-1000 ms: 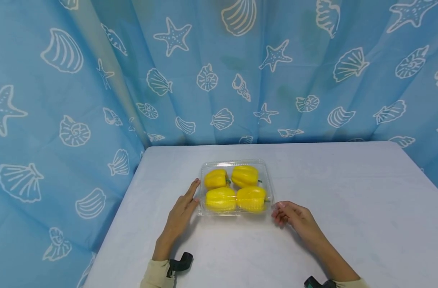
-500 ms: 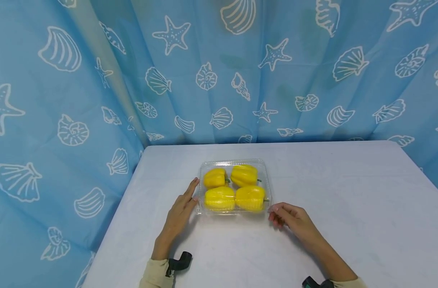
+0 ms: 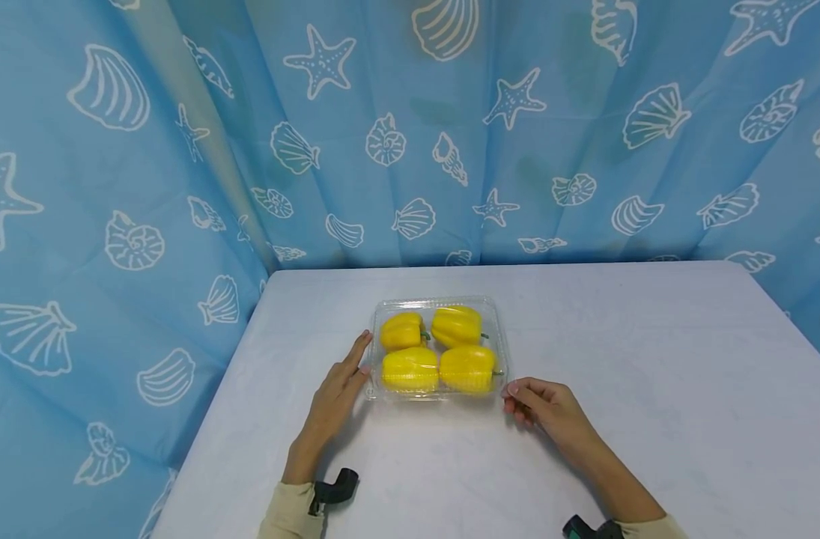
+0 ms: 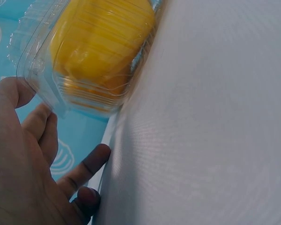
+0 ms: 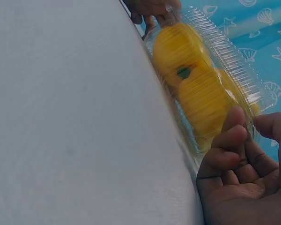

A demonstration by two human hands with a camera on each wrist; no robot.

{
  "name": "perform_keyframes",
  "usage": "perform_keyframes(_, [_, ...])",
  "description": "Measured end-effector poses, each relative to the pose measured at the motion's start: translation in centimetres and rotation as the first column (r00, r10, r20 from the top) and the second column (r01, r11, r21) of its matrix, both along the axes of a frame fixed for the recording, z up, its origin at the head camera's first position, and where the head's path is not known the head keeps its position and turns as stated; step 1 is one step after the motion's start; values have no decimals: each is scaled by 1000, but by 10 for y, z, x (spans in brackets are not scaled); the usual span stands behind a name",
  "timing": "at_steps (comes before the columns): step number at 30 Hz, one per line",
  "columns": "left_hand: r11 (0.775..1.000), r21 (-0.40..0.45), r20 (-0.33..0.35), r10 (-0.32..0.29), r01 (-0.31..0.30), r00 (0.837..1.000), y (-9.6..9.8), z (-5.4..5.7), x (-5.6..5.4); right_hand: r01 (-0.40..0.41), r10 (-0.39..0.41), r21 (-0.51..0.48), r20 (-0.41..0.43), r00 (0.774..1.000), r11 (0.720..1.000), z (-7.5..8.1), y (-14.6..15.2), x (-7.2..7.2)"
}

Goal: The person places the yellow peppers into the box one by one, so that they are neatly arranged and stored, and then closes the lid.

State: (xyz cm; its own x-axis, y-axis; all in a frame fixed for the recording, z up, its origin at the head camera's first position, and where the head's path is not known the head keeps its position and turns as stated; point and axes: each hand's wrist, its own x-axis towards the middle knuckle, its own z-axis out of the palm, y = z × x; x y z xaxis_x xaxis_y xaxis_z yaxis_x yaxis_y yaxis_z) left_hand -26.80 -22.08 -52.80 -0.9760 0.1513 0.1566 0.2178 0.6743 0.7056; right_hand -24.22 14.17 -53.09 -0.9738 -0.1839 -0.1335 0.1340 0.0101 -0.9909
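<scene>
Yellow bell peppers [image 3: 468, 369], several in two rows, lie inside a lidded clear plastic clamshell container [image 3: 436, 398] on the table. At its left side is my left hand [image 3: 330, 400], fingers stretched out along the edge; in the left wrist view the thumb and front fingertips touch the rim while the lower fingers spread toward the tabletop. My right hand [image 3: 551, 408] pinches the front right corner between thumb and index finger. From the right wrist view, its other fingers [image 5: 222, 159] curl beneath, beside the peppers [image 5: 203, 103] seen through the plastic wall.
A white cloth [image 3: 618, 337] covers the table. Blue curtains [image 3: 356, 187] printed with seashells and starfish hang behind it and at the left. Black wrist cameras [image 3: 335, 488] sit on both wrists.
My right hand has edged slightly left, its fingertips now closer in at the container's corner. The left hand keeps its place by the left edge, and the peppers stay as they were.
</scene>
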Motion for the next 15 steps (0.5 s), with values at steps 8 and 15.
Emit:
perform_keyframes(8, [1000, -2, -15, -3, 3, 1000, 1, 1, 1, 36, -34, -29, 62, 998, 999, 1, -2, 0])
perform_keyframes(15, [1000, -2, -6, 5, -5, 1000, 1, 1, 2, 50, -49, -24, 46, 998, 998, 4, -9, 3])
